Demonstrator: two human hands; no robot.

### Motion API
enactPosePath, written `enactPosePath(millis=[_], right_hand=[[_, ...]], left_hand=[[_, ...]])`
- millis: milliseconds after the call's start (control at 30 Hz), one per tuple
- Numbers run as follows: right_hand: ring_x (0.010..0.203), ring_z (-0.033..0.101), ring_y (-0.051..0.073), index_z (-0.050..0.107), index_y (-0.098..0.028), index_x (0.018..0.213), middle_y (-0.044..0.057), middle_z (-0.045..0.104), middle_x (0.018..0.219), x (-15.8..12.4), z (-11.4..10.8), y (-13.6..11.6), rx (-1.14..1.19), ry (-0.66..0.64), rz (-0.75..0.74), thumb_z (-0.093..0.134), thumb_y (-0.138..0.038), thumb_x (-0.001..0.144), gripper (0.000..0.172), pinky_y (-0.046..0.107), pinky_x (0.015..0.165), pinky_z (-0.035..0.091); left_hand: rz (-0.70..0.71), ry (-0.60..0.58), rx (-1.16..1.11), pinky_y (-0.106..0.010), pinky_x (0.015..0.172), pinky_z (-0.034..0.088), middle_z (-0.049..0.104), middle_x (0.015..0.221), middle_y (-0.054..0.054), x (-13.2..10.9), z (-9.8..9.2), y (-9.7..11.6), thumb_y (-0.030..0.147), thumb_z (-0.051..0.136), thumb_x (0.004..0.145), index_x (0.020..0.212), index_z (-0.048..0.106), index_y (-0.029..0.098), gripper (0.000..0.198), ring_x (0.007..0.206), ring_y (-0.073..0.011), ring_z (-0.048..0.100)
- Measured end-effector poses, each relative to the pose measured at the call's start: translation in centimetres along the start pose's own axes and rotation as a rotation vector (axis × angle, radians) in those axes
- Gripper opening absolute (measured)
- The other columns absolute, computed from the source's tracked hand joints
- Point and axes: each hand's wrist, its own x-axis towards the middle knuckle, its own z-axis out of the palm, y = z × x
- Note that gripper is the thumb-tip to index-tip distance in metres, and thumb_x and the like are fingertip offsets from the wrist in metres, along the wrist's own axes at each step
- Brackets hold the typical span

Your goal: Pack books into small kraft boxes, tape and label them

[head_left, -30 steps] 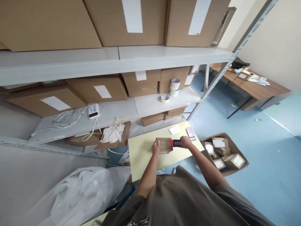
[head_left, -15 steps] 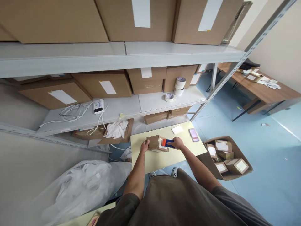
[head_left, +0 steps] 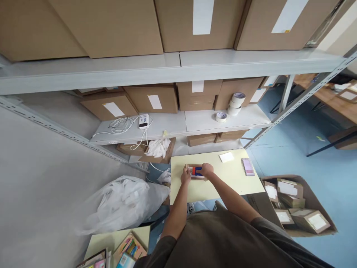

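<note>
A: Position of the small cardboard box (head_left: pixel 197 177)?
B: Centre of the frame, slightly below the middle, on the pale yellow table (head_left: pixel 223 180).

A: Left hand (head_left: pixel 186 175)?
B: Grasping the box at its left end, thumb toward the upper side.

A: Right hand (head_left: pixel 207 170)?
B: Fingers closed round the handle of a blue tool (head_left: pixel 198 171) with an orange-red end. The tool lies over the box, its coloured end pointing to the left of the frame, toward the left hand. Contact between tool and box: cannot be told from this view.

A: Other items on the table?
B: A white card (head_left: pixel 226 157) near the far edge, and to its right a pixelated pinkish rectangle (head_left: pixel 247 166).

A: Surroundings?
B: Lower right of the frame: an open carton (head_left: pixel 320 203) containing small labelled boxes (head_left: pixel 288 188). Right of centre, above the table: white tape rolls (head_left: pixel 221 117) on a grey shelf (head_left: pixel 173 126), two of them stacked. Lower left: a translucent plastic bag (head_left: pixel 131 203), with books (head_left: pixel 132 245) below it.
</note>
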Motion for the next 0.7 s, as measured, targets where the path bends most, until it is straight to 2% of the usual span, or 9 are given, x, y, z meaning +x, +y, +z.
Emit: enactPosePath(millis=[133,267,367,500,700], right_hand=[[0.113,0.074,0.028,0.075,-0.016,0.118,0.017,0.078,0.118,-0.3,-0.2,3.8,0.008,0.007,0.063,0.079,-0.055,0.083,0.053,0.029,0.085,0.055],[0.11,0.075,0.028,0.076,-0.016,0.115,0.017,0.078,0.116,-1.0,-0.3,8.3,0.03,0.033,0.126,0.077,-0.06,0.083,0.054,0.028,0.083,0.055],[0.104,0.076,0.028,0.078,-0.016,0.109,0.016,0.079,0.112,-1.7,-0.6,11.0,0.048,0.027,0.142,0.077,-0.062,0.082,0.053,0.027,0.078,0.054],[0.096,0.076,0.026,0.079,-0.018,0.103,0.014,0.08,0.107,-3.0,-1.8,15.7,0.083,0.046,0.169,0.075,-0.067,0.082,0.054,0.026,0.07,0.051],[0.089,0.075,0.028,0.08,-0.016,0.093,0.016,0.08,0.098,-6.2,-4.5,26.3,0.02,0.072,0.281,0.077,-0.066,0.083,0.051,0.028,0.068,0.047]], left_hand=[[0.029,-0.078,0.04,-0.039,0.104,0.048,0.073,0.134,-0.014,-0.7,2.9,1.5,0.057,0.051,0.101,0.146,0.056,0.027,0.054,0.124,-0.0306,0.069],[0.046,-0.126,-0.01,-0.036,0.101,0.048,0.067,0.143,-0.018,-1.5,6.8,3.6,0.051,0.043,0.105,0.157,0.043,0.023,0.059,0.126,-0.0301,0.067],[0.048,-0.16,0.015,-0.039,0.101,0.049,0.069,0.14,-0.018,-1.9,9.1,4.8,0.052,0.039,0.106,0.16,0.037,0.023,0.061,0.123,-0.0312,0.069],[0.065,-0.19,0.094,-0.042,0.099,0.051,0.073,0.131,-0.018,-1.5,10.0,6.0,0.05,0.036,0.106,0.157,0.042,0.023,0.058,0.119,-0.0335,0.071],[0.077,-0.175,0.125,-0.039,0.098,0.051,0.075,0.127,-0.017,-1.0,9.3,6.4,0.052,0.037,0.106,0.148,0.053,0.022,0.054,0.119,-0.0317,0.071]])
